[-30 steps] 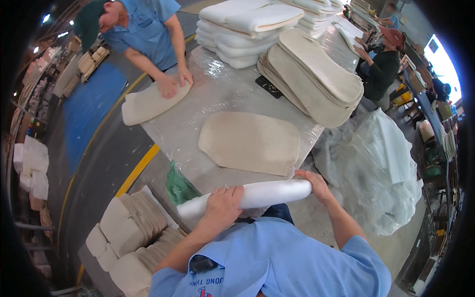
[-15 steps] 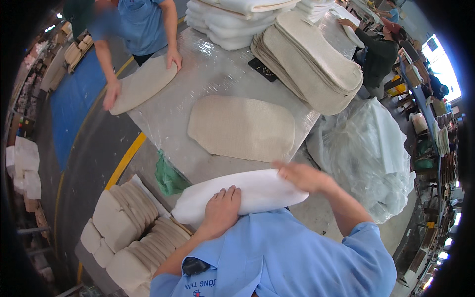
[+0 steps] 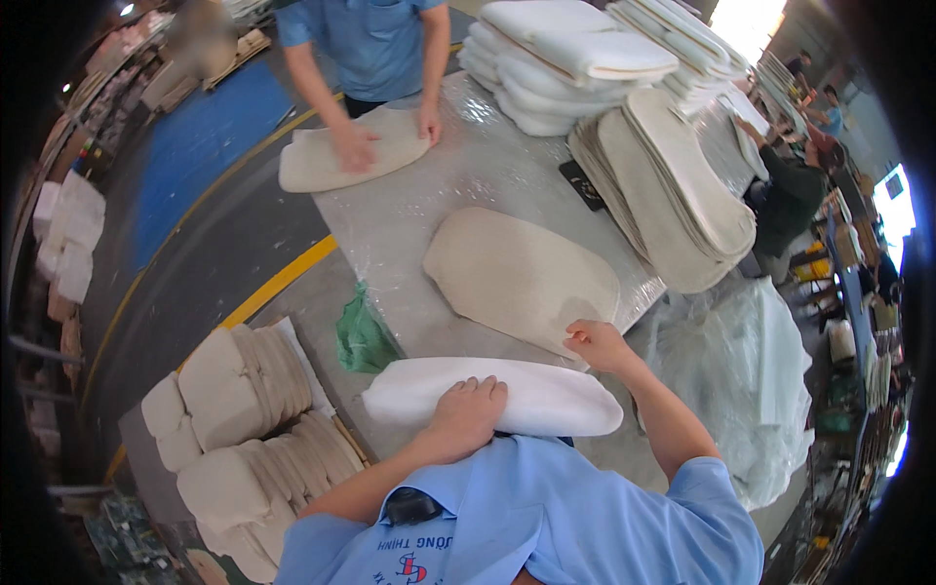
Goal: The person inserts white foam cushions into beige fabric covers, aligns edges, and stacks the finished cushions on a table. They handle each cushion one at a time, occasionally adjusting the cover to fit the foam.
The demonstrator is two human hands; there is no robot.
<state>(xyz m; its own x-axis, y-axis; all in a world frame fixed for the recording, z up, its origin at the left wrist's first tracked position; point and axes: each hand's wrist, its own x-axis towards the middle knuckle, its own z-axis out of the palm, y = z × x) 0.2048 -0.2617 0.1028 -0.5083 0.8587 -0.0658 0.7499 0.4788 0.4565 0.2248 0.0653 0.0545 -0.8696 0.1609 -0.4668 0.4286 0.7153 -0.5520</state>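
Across the front of my shirt lies a long white padding piece [image 3: 561,395] with rounded ends. My left hand [image 3: 468,414] is curved over its top, fingers close together, holding it against me. A beige fabric piece [image 3: 522,273] with rounded corners lies flat on the plastic-covered table [image 3: 439,180], just beyond the padding. My right hand [image 3: 600,344] is at that piece's near right corner, fingers curled and pinching its edge; the exact contact is partly hidden by the hand.
Stacked beige pieces [image 3: 673,185] and folded white padding [image 3: 575,58] stand at the table's far right. A co-worker [image 3: 366,49] handles another beige piece [image 3: 390,141] at far left. Beige bundles [image 3: 244,390] are at near left, clear plastic sheeting [image 3: 726,380] at right, green plastic [image 3: 363,333] by the table corner.
My right hand has left the white padding's right end and moved to the beige piece, whose near right corner has turned toward me. The view has shifted. The co-worker's beige piece now lies flatter.
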